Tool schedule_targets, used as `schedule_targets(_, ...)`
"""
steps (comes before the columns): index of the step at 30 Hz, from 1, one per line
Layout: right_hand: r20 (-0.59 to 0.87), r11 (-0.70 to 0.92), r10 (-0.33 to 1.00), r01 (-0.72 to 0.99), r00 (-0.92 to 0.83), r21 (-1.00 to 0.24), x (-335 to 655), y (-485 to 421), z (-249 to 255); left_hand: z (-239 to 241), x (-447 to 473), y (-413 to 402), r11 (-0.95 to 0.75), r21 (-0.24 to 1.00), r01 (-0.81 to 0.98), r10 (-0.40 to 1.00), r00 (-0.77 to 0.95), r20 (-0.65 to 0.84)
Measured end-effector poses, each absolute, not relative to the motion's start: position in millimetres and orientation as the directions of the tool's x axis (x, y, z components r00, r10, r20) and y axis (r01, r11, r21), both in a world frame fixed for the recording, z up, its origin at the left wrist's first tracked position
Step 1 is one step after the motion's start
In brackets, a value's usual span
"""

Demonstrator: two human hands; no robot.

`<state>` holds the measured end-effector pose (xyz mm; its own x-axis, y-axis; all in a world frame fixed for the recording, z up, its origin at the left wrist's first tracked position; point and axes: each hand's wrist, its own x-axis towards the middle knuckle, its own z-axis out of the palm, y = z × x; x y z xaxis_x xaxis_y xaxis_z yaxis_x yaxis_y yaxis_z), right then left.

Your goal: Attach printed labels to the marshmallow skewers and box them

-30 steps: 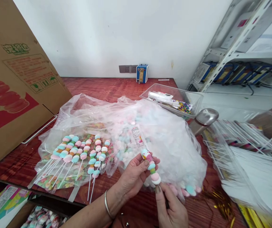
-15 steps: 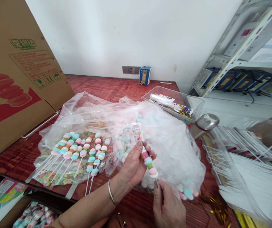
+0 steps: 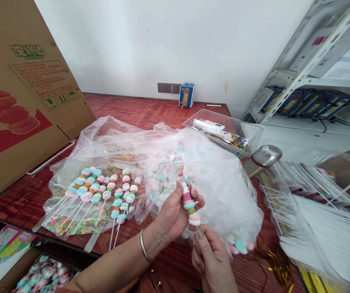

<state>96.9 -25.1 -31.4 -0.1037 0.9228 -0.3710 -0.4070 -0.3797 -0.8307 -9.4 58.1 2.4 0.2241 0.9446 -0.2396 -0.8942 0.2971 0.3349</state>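
A marshmallow skewer (image 3: 194,218), pink, white, blue and green, lies across the fingers of my left hand (image 3: 171,213), which is closed around its upper part. A printed clear wrapper (image 3: 178,165) sticks up above that hand and seems to cover the skewer's upper end. Just below the lowest marshmallow, my right hand (image 3: 210,252) pinches with thumb and forefinger; the stick there is mostly hidden by the fingers. On the left, several finished-looking marshmallow skewers (image 3: 97,185) rest on a clear bag of ring-shaped gummies (image 3: 55,226). Behind my hands spreads a big plastic bag of marshmallows (image 3: 220,183).
A large carton (image 3: 25,81) stands at the left. Toward the back right are a clear tray (image 3: 251,132) and a steel flask (image 3: 262,158). A bin of white sticks (image 3: 324,228) sits far right. Below the table edge, a box (image 3: 13,270) holds wrapped candies.
My right hand has shifted slightly up and left, its fingers more curled at the skewer's base. The skewer stands a little more upright, and more of the wrapper shows above my left hand.
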Motion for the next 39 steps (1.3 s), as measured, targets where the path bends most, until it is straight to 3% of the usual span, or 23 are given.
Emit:
schedule_targets(2, -0.311, -0.304, 0.95, -0.238, -0.007, -0.923, 99, -30, -35, 5, -10, 60, 0.274, 0.347, -0.897, 0.949, 0.196, -0.246)
schedule_targets(4, -0.134, -0.138, 0.985, 0.026, 0.109, -0.99, 101, -33, -39, 7, -10, 60, 0.258, 0.359, -0.897, 0.951, 0.17, -0.258)
schedule_targets(7, 0.178, 0.103, 0.972, 0.408, 0.151, -0.907, 104, -34, -47, 6, -3, 54, 0.256, 0.368, -0.894, 0.947, 0.156, -0.28)
schedule_targets(9, 0.321, 0.209, 0.94, 0.554, 0.113, -0.806, 105, -31, -53, 2, 2, 48, 0.267, 0.367, -0.891, 0.943, 0.164, -0.289)
schedule_targets(12, 0.445, 0.304, 0.894, 0.655, 0.054, -0.691, 108, -27, -58, -4, 4, 43, 0.313, 0.4, -0.861, 0.931, 0.196, -0.307)
schedule_targets(18, 0.472, 0.339, 0.881, 0.721, -0.019, -0.604, 115, -21, -47, 1, -15, 63, 0.254, 0.451, -0.856, 0.944, 0.118, -0.308)
schedule_targets(23, 0.607, 0.371, 0.793, 0.829, -0.049, -0.418, 121, -19, -52, 10, -20, 70, 0.235, 0.457, -0.858, 0.96, 0.132, -0.245)
schedule_targets(24, 0.596, 0.368, 0.802, 0.821, -0.042, -0.437, 122, -19, -52, 10, -20, 69, 0.238, 0.453, -0.859, 0.962, 0.146, -0.23)
schedule_targets(26, 0.47, 0.315, 0.882, 0.715, 0.022, -0.625, 124, -19, -51, 9, -19, 67, 0.25, 0.437, -0.864, 0.962, 0.169, -0.215)
schedule_targets(28, 0.168, 0.129, 0.984, 0.421, 0.056, -0.898, 123, -20, -46, 8, -18, 66, 0.26, 0.42, -0.869, 0.959, 0.183, -0.215)
schedule_targets(29, -0.013, -0.018, 1.0, 0.218, 0.026, -0.976, 121, -21, -42, 8, -17, 66, 0.26, 0.417, -0.871, 0.959, 0.184, -0.214)
schedule_targets(31, -0.28, -0.292, 0.955, -0.154, -0.095, -0.944, 116, -22, -36, 7, -16, 65, 0.252, 0.428, -0.868, 0.962, 0.178, -0.206)
schedule_targets(33, -0.384, -0.432, 0.901, -0.357, -0.2, -0.828, 111, -23, -32, 6, -12, 64, 0.238, 0.452, -0.859, 0.967, 0.165, -0.195)
schedule_targets(36, -0.368, -0.399, 0.917, -0.365, -0.153, -0.841, 106, -21, -31, 3, -5, 61, 0.23, 0.478, -0.847, 0.969, 0.152, -0.197)
schedule_targets(39, -0.227, -0.22, 0.972, -0.11, 0.063, -0.969, 107, -19, -31, 1, -1, 59, 0.22, 0.472, -0.854, 0.968, 0.133, -0.211)
